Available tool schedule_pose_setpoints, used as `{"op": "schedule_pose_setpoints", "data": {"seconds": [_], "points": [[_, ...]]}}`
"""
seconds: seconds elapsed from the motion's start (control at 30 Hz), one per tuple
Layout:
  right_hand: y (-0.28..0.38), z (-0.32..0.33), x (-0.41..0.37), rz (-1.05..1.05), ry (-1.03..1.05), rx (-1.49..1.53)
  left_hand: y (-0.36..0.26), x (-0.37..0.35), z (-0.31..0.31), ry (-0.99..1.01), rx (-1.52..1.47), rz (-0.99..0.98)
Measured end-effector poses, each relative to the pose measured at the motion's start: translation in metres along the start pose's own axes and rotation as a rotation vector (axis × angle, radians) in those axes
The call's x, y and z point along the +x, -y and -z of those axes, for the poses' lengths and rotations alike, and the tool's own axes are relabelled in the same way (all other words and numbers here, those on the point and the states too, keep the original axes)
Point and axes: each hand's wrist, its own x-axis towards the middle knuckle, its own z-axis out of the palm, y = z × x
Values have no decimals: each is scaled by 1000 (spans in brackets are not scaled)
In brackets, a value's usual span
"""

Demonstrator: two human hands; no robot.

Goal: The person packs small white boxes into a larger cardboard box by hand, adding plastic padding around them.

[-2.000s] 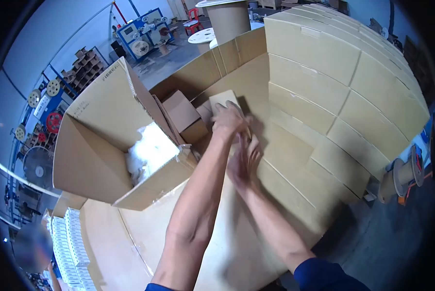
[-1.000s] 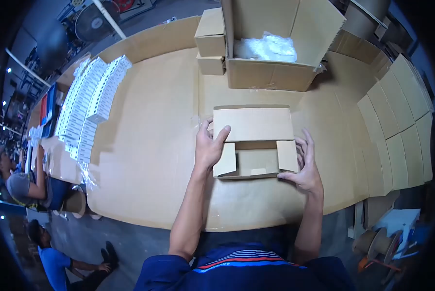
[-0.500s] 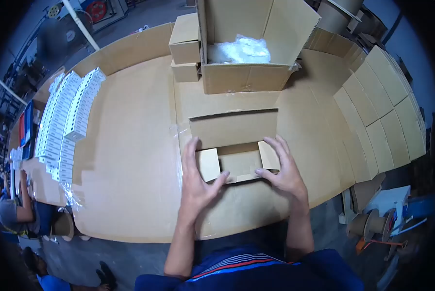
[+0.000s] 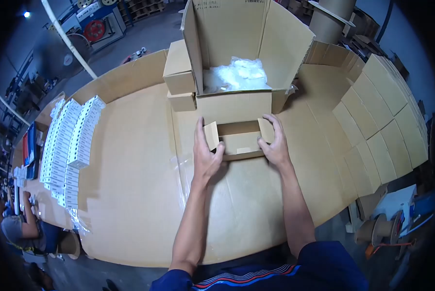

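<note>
Carton (image 4: 240, 144), frame centre on desk (image 4: 140, 194): likely light, stiff board, bendy flaps. Left hand (image 4: 206, 155) clamped on left side flap, right hand (image 4: 275, 145) on right flap; side walls offer the firmer grip.

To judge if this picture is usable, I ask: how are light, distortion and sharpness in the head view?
Head view: strong fisheye distortion, the table edge bows and the corners are black; light is even, with a soft shadow by the left hand; the small carton and the right hand are sharp; the white bags look slightly overexposed.
</note>
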Motion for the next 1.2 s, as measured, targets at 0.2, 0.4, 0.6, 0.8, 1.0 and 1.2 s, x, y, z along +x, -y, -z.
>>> {"op": "schedule_pose_setpoints", "data": {"seconds": [0.2,0.4,0.6,0.8,1.0,1.2], "points": [[-30,7,33,-41,10,-17,1,32,-28,-26,-21,47],[-39,13,40,26,-28,-155,17,29,-38,-356,-225,213],[-68,19,33,-344,-246,102,30,20,-37,-400,-383,522],[-68,25,34,-372,-142,66,39,15,-39,-298,-163,285],[-51,31,44,-303,-113,14,29,15,-39,-182,-65,134],[-61,29,48,-292,-64,-10,21,22,-39,-191,-53,72]]}}
